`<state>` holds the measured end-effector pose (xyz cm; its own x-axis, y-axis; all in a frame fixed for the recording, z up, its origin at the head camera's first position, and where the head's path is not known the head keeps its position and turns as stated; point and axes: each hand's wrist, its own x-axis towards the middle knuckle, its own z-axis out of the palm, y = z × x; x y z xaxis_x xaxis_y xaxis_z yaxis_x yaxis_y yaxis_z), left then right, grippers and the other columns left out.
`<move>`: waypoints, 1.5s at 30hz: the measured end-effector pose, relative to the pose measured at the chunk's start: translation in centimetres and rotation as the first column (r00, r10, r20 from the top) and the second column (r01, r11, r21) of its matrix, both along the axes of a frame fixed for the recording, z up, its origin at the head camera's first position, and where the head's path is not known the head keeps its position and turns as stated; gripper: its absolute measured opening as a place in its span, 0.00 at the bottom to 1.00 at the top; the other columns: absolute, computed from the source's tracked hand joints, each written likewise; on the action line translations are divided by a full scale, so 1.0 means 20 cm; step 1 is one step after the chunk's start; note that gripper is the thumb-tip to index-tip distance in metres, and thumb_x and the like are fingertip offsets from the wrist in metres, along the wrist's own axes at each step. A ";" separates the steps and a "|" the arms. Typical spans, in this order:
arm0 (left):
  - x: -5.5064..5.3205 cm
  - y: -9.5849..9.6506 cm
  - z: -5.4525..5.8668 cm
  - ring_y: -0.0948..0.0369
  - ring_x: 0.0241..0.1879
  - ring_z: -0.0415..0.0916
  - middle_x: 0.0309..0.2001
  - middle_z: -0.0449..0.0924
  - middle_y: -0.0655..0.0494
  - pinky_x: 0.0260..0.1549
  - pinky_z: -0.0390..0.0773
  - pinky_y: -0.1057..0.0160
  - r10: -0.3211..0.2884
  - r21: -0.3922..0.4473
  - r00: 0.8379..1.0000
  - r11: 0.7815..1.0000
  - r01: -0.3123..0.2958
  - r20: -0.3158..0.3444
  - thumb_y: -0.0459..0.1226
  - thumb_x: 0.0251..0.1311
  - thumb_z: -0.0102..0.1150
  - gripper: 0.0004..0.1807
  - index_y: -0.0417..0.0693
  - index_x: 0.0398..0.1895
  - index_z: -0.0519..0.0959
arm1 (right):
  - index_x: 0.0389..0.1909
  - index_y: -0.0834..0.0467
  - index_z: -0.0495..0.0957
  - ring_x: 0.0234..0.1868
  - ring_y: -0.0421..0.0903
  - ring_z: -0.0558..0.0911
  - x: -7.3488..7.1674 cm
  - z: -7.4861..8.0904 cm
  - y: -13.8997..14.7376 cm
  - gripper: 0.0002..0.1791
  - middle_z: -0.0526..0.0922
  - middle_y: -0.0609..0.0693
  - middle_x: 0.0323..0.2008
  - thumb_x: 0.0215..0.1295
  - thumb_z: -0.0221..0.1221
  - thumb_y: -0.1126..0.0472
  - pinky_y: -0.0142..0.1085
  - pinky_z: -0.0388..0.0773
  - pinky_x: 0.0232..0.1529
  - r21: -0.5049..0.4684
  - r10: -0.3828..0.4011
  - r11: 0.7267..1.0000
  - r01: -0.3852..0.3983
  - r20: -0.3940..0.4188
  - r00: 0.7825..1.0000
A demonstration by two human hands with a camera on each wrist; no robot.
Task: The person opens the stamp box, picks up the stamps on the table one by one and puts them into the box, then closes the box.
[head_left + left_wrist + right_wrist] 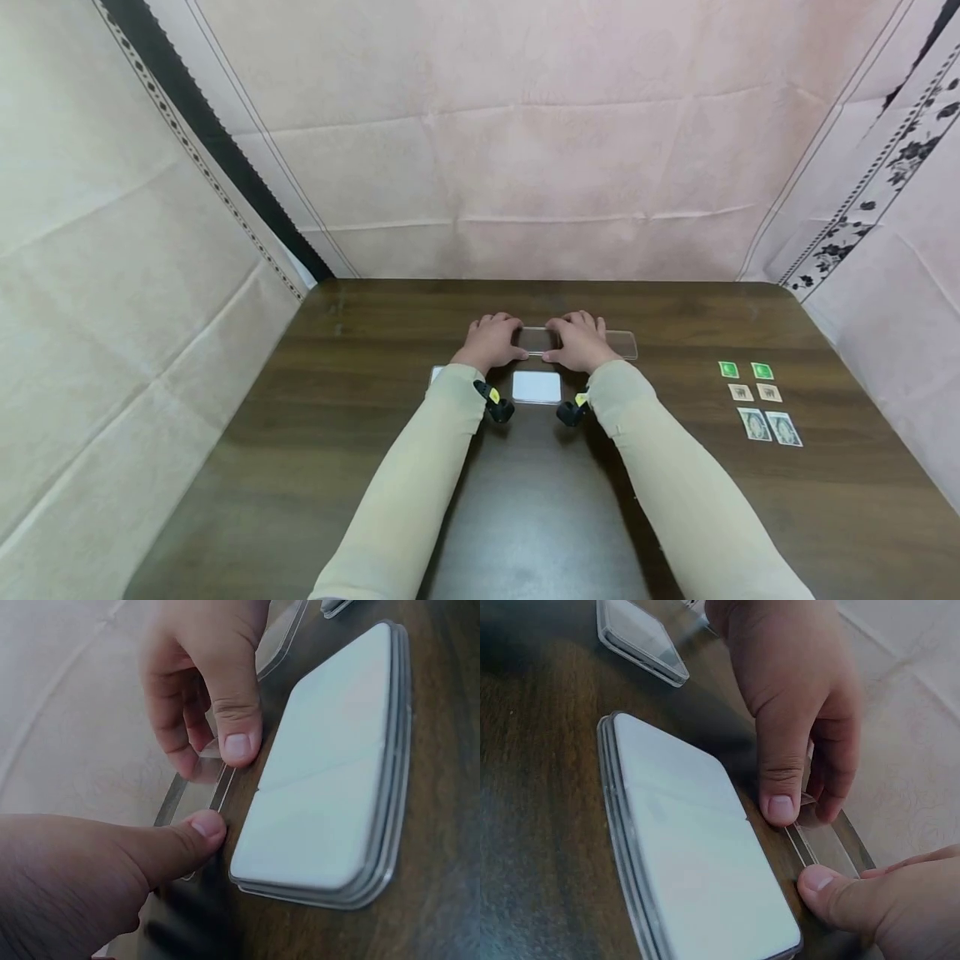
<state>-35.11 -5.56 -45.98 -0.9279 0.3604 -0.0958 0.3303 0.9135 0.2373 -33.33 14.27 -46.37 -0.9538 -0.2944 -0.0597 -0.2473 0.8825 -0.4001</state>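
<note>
Left hand point(491, 342) and right hand point(577, 343) pinch a clear case point(536, 342); even pressure from both should keep it level.

Brown wood-grain table point(292, 500), glossy near; pale creased cloth hangings point(540, 167) far, left and right; floral border point(915, 151) right.

Brown wooden table point(300, 467), pale creased cloth point(525, 167)
</note>
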 end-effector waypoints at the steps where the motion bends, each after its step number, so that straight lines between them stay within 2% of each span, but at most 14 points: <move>1: 0.00 0.00 0.00 0.49 0.70 0.61 0.71 0.67 0.54 0.69 0.58 0.41 -0.003 0.004 1.000 1.000 0.003 0.007 0.55 0.63 0.65 0.34 0.56 0.70 0.72 | 0.69 0.55 0.72 0.74 0.66 0.54 0.00 0.00 0.00 0.33 0.64 0.65 0.70 0.66 0.67 0.47 0.69 0.35 0.71 0.002 -0.005 1.000 0.005 0.004 1.000; 14: 0.00 -0.01 0.01 0.46 0.73 0.56 0.76 0.61 0.52 0.69 0.58 0.40 0.000 0.018 0.998 1.000 -0.001 0.060 0.56 0.63 0.65 0.35 0.59 0.72 0.70 | 0.67 0.55 0.75 0.75 0.67 0.51 -0.02 0.01 0.02 0.34 0.63 0.64 0.72 0.62 0.70 0.48 0.71 0.34 0.70 -0.018 -0.037 0.999 0.038 0.052 0.998; 19: 0.01 -0.02 0.01 0.46 0.72 0.58 0.75 0.63 0.53 0.70 0.57 0.41 0.005 0.061 0.998 0.998 -0.009 0.061 0.55 0.62 0.67 0.37 0.58 0.73 0.69 | 0.68 0.55 0.74 0.75 0.69 0.49 -0.01 0.01 0.02 0.36 0.63 0.64 0.71 0.60 0.72 0.49 0.70 0.34 0.70 -0.038 -0.036 0.999 0.037 0.044 0.998; 24: 0.03 -0.08 0.01 0.48 0.71 0.61 0.71 0.69 0.54 0.72 0.54 0.42 0.022 0.119 0.998 0.993 -0.028 0.051 0.53 0.62 0.67 0.36 0.57 0.73 0.69 | 0.71 0.53 0.70 0.77 0.68 0.46 0.02 0.01 0.02 0.40 0.64 0.63 0.71 0.59 0.72 0.49 0.69 0.32 0.71 -0.072 -0.038 0.997 0.040 0.025 0.999; 29: 0.09 -0.16 0.05 0.50 0.69 0.65 0.68 0.73 0.54 0.72 0.54 0.42 0.033 0.169 0.999 0.985 -0.038 0.028 0.50 0.65 0.65 0.31 0.56 0.70 0.72 | 0.72 0.53 0.69 0.78 0.67 0.44 0.07 0.03 0.00 0.39 0.64 0.61 0.73 0.61 0.71 0.51 0.68 0.30 0.71 -0.117 -0.033 0.993 0.032 -0.013 0.999; 34: 0.16 -0.26 0.10 0.48 0.68 0.67 0.66 0.75 0.51 0.70 0.58 0.42 0.031 0.223 1.000 0.974 -0.030 -0.001 0.49 0.67 0.64 0.27 0.54 0.68 0.75 | 0.70 0.53 0.71 0.79 0.65 0.44 0.13 0.03 -0.05 0.37 0.65 0.59 0.72 0.62 0.71 0.50 0.69 0.31 0.71 -0.104 -0.026 0.994 0.020 -0.056 0.998; 38: 0.23 -0.36 0.13 0.49 0.66 0.68 0.65 0.75 0.51 0.67 0.66 0.43 0.041 0.244 0.999 0.969 -0.045 0.021 0.49 0.66 0.65 0.27 0.53 0.66 0.76 | 0.69 0.53 0.73 0.79 0.64 0.45 0.18 0.05 -0.13 0.36 0.68 0.58 0.71 0.61 0.71 0.50 0.68 0.32 0.71 -0.110 -0.006 0.994 -0.002 -0.074 0.997; 42: 0.28 -0.48 0.12 0.50 0.64 0.68 0.64 0.75 0.51 0.62 0.72 0.45 0.047 0.229 0.998 0.972 -0.058 0.053 0.49 0.65 0.66 0.27 0.54 0.66 0.76 | 0.67 0.53 0.74 0.78 0.63 0.49 0.23 0.05 -0.22 0.35 0.70 0.57 0.70 0.60 0.72 0.48 0.67 0.33 0.72 -0.112 0.028 0.993 -0.037 -0.087 0.996; 45: 0.31 -0.54 0.12 0.49 0.63 0.68 0.65 0.74 0.49 0.61 0.72 0.43 0.039 0.212 0.996 0.976 -0.057 0.086 0.48 0.64 0.67 0.29 0.53 0.67 0.75 | 0.66 0.52 0.75 0.78 0.61 0.51 0.26 0.03 -0.28 0.34 0.71 0.56 0.69 0.60 0.72 0.48 0.66 0.33 0.73 -0.104 0.048 0.993 -0.058 -0.101 0.994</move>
<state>-28.96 -16.40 -43.59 -0.9370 0.3358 -0.0961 0.2591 0.8528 0.4534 -28.06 8.70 -45.70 -0.9365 -0.3441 0.0679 -0.3351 0.8206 -0.4629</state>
